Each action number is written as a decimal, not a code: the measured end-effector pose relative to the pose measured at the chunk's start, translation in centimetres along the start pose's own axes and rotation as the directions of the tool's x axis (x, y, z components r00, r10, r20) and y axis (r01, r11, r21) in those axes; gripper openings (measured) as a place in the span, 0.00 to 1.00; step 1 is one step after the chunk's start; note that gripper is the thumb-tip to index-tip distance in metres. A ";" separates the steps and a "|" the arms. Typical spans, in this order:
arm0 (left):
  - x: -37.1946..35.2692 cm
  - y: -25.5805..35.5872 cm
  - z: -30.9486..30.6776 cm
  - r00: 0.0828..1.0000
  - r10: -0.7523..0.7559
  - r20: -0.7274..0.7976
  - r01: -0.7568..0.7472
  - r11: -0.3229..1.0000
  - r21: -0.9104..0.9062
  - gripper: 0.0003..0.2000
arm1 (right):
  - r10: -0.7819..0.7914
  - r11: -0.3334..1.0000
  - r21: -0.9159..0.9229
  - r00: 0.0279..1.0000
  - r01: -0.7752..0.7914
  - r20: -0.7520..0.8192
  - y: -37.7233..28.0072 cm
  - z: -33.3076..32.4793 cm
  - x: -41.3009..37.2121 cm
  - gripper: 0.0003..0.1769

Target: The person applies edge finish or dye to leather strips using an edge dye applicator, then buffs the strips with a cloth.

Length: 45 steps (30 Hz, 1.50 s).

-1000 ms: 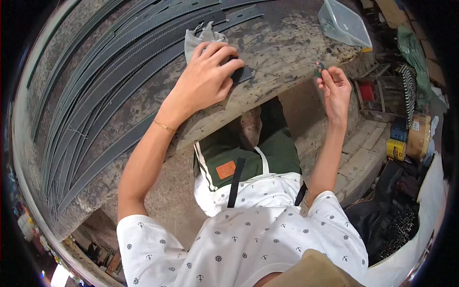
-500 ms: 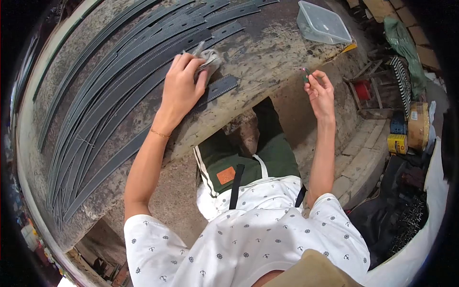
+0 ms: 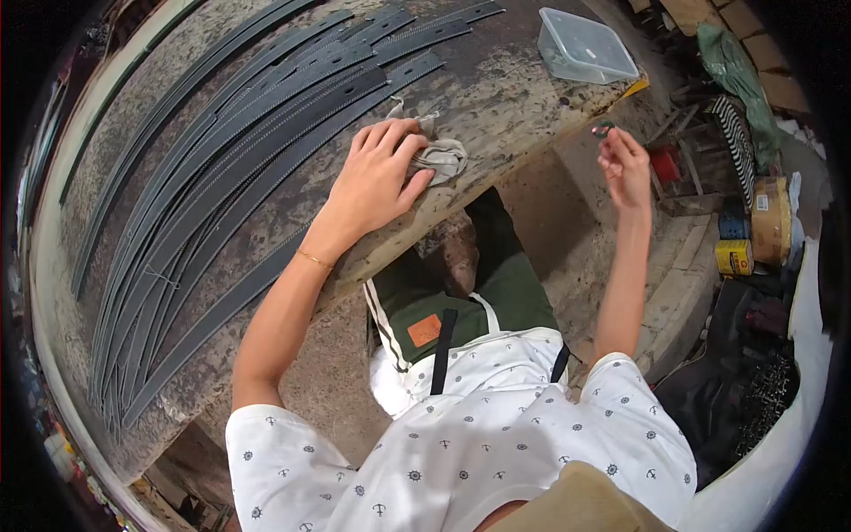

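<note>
My left hand [image 3: 379, 173] is closed on a crumpled grey cloth [image 3: 441, 160], pressed to the worn table near its front edge. Its forearm lies across one of several dark belt straps with stitched edges; the end of that strap [image 3: 253, 286] is hidden under the hand. The other straps [image 3: 257, 151] fan out in a curve to the left. Out past the front edge, my right hand [image 3: 628, 168] pinches a small dark piece [image 3: 603, 129] with a pinkish glint. It is too small to name.
A clear plastic tub [image 3: 589, 49] stands at the table's far right, with a yellow piece [image 3: 636, 87] by its corner. Beyond my right hand are a wooden stool with a red item [image 3: 665, 165], a yellow box [image 3: 734, 258] and a roll of brown tape [image 3: 769, 226].
My left hand has slid right and nearer the front edge with the cloth, off the strap's end area. My right hand has moved right with the small dark piece.
</note>
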<state>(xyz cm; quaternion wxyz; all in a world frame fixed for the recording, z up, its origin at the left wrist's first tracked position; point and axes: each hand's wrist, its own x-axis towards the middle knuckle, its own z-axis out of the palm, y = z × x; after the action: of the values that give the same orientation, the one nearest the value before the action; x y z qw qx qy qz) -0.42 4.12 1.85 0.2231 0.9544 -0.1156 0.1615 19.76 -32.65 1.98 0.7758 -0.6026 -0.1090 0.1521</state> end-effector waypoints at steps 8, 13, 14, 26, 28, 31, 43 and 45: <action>-0.1 0.2 0.0 0.998 -0.039 -0.042 0.039 0.999 -0.013 0.18 | -0.105 0.726 -0.682 0.994 0.086 0.014 -9.3 0.5 5.1 0.15; -0.3 0.0 0.2 0.998 -0.018 -0.066 0.016 0.999 -0.029 0.17 | 0.003 0.372 -0.914 0.985 0.162 0.175 -12.1 -1.0 11.9 0.14; -0.3 -0.1 0.2 0.997 -0.015 -0.069 0.014 1.000 -0.027 0.17 | -0.013 0.305 -0.922 0.969 0.238 0.246 -11.8 -1.6 13.1 0.14; -0.2 -0.1 0.2 0.997 -0.027 -0.073 0.025 0.999 -0.036 0.17 | 0.104 -0.001 -0.899 0.894 0.438 0.435 -11.4 -4.9 20.1 0.17; -0.2 -0.1 0.1 0.997 -0.028 -0.072 0.025 0.999 -0.040 0.17 | 0.138 -0.014 -0.922 0.914 0.388 0.382 -11.8 -3.8 19.8 0.16; -0.1 0.0 0.0 0.997 -0.032 -0.071 0.028 0.998 -0.051 0.17 | 0.172 -0.007 -0.941 0.927 0.338 0.332 -11.9 -3.5 19.9 0.15; -0.1 -0.1 -0.1 0.997 -0.040 -0.062 0.035 0.996 -0.077 0.16 | 0.228 -0.019 -0.956 0.932 0.294 0.282 -13.0 -2.7 20.4 0.20; -0.2 -0.1 0.0 0.997 -0.043 -0.068 0.037 0.996 -0.084 0.16 | 0.245 -0.012 -0.956 0.928 0.294 0.282 -13.7 -2.2 19.9 0.22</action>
<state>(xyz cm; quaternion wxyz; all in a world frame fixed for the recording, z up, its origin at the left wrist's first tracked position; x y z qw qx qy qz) -0.55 4.23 1.79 0.2693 0.9403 -0.0951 0.1851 40.48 -30.48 14.38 0.0787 -0.9288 -0.3398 0.1255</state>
